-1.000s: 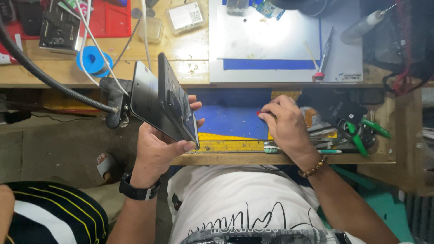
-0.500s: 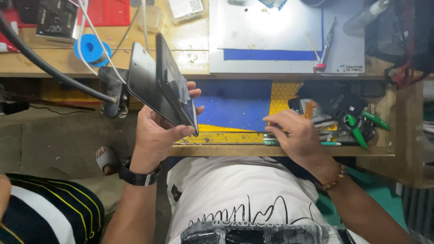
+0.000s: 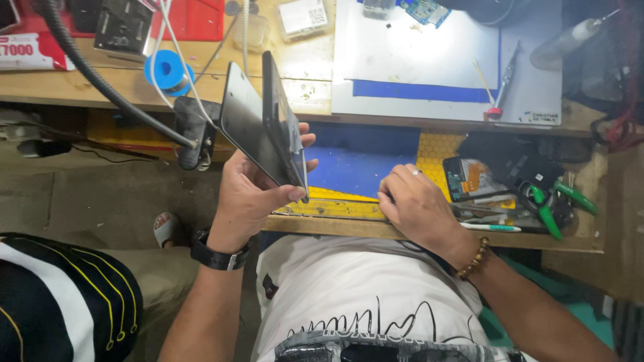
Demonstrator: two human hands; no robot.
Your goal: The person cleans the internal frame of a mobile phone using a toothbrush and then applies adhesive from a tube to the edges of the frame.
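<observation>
In the lower middle of the frame my left hand [image 3: 251,194] grips a tablet [image 3: 265,124] by its lower edge, thumb on the near corner, with the glass tilted up. I judge it thin, stiff, smooth and fragile, so I hold the rim only. My right hand [image 3: 419,208] rests curled on the drawer edge [image 3: 349,224], holding nothing that I can see. Farther up lies a white mat [image 3: 429,53].

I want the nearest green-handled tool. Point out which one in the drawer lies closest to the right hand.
The green-handled cutters, lying just right of the right hand in the drawer. The other green-handled tool lies farther right, by the drawer's edge.
</observation>
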